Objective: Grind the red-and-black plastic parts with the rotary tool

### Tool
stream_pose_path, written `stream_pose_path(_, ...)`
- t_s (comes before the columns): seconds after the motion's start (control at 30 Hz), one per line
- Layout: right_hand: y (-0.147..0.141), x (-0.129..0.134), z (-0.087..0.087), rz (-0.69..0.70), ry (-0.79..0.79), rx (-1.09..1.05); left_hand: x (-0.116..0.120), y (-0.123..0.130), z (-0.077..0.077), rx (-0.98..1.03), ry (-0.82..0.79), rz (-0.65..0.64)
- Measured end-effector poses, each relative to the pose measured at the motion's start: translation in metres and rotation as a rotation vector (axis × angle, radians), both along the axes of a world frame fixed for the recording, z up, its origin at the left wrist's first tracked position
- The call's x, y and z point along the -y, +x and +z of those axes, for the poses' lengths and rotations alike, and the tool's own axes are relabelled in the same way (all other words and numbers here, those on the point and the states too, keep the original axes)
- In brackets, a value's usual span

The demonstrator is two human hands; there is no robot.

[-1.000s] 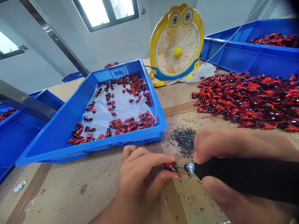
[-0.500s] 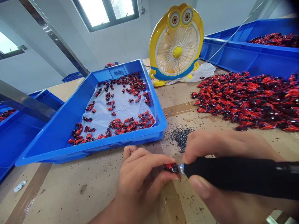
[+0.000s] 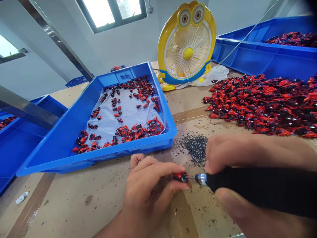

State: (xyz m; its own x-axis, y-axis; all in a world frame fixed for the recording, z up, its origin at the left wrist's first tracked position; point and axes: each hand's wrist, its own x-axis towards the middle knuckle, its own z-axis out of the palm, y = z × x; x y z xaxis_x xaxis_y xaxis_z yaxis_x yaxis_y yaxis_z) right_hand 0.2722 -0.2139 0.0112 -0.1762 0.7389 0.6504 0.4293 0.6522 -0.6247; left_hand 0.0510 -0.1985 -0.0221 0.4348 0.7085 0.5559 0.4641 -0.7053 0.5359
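Observation:
Between the thumb and forefinger of my left hand [image 3: 151, 185] is a small red and black plastic part [image 3: 180, 177], its round end turned to the right. My right hand [image 3: 250, 155] grips a black electric screwdriver [image 3: 260, 188] with a silver collar. The tool's thin bit points left and reaches the end of the part; whether the tip sits inside it I cannot tell. Black shavings [image 3: 195, 148] lie on the cardboard-covered table [image 3: 74, 195] just beyond my hands.
A blue tray [image 3: 99, 163] lined with plastic sheet holds many such parts, ahead on the left. A heap of parts [image 3: 267, 102] lies on the right, before more blue trays [image 3: 260, 59]. A yellow fan [image 3: 187, 54] stands behind. Metal bars [image 3: 27, 109] cross at the left.
My right hand has drawn the screwdriver back to the right, so the bit now shows between collar and part. My left hand keeps its hold, almost unmoved.

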Motion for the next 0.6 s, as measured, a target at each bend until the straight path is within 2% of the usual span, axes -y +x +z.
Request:
stream_pose_path(0.07,0.003,0.001,0.001,-0.013,0.009,0.012,0.0,-0.001,0.0,0.005,0.009,0.009)
stream_pose_path(0.17,0.006,0.0,0.003,0.108,0.007,0.103,0.0,-0.001,-0.001,0.009,0.015,0.013)
stream_pose_path(0.23,0.006,0.0,0.004,0.133,-0.013,0.092,0.0,-0.001,0.0,0.019,0.005,0.006)
stream_pose_path(0.33,0.002,0.003,0.002,0.041,-0.018,-0.004,0.0,-0.001,0.0,0.027,-0.004,-0.012)
stream_pose_path(0.47,-0.011,0.005,-0.008,0.015,-0.008,-0.066,0.0,-0.001,0.001,0.015,0.005,-0.016)
stream_pose_path(0.6,-0.021,0.004,-0.017,-0.082,-0.023,-0.194,0.0,-0.001,0.0,0.026,0.008,-0.027)
